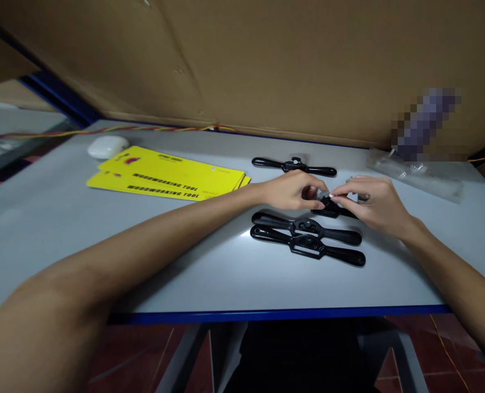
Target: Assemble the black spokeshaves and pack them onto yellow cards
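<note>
My left hand (297,191) is closed at the middle of a black spokeshave (331,207), with thumb and fingers around its body. Most of that spokeshave's left handle is hidden by the hand. My right hand (375,202) pinches a small shiny metal piece (331,195) just above the same spokeshave; its exact kind is too small to tell. Nearer the front edge lie two more spokeshave bodies, an upper one (306,227) and a lower one (307,242), side by side. Behind my hands rests another black spokeshave (294,165).
Yellow cards (172,173) printed "WOODWORKING TOOL" are stacked at left, beside a white rounded case (108,146). Clear plastic packaging (426,177) lies at the right back. A twisted red and yellow cable (144,129) runs along the rear edge, below a cardboard wall (267,65).
</note>
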Demonstrator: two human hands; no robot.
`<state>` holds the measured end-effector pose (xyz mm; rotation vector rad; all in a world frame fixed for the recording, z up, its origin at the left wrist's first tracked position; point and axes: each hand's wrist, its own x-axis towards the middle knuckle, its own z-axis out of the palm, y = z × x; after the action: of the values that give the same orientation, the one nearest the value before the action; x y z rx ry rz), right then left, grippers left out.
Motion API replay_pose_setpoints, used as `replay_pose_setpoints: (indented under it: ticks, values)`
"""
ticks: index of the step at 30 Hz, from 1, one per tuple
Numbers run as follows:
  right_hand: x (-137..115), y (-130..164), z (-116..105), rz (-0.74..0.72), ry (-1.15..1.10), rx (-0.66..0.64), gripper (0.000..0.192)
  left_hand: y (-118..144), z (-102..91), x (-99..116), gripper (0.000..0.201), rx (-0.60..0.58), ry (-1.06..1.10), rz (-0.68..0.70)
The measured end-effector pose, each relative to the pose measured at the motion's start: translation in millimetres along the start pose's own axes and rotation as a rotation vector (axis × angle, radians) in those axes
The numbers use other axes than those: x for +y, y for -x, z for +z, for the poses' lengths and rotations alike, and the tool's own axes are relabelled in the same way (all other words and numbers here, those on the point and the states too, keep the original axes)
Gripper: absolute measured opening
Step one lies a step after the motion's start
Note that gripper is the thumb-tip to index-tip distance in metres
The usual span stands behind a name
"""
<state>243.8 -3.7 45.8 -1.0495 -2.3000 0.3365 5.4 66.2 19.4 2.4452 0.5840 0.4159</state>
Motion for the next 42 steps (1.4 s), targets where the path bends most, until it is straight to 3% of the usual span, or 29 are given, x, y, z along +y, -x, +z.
replay_pose_setpoints:
  ticks: [8,16,25,35,42]
  values:
    - [-2.2,-0.9,-1.2,0.091,-0.097,-0.107,0.015,0.0,0.5,-1.6,0.031,0.002,-0.009,0.005]
    - [1.5,-3.3,-4.7,-0.015,-0.024,-0.165,0.016,-0.6,0.5,-0.3,0.031,0.011,0.009,0.012]
    - [0.9,-1.1,2.8,-0.066,0.015,-0.129,0.018,-0.8,0.8,-1.9,0.033,0.011,0.008,0.018]
    - [4.4,2.0,5.0,0.042,0.122,-0.113,0.014,-1.0,2.0,-3.5,0.033,0.014,-0.001,0.015]
    - [7.2,1.5,7.6,-0.008,0.165,-0.118,0.018,-1.0,1.7,-3.1,0.03,0.019,0.011,0.025]
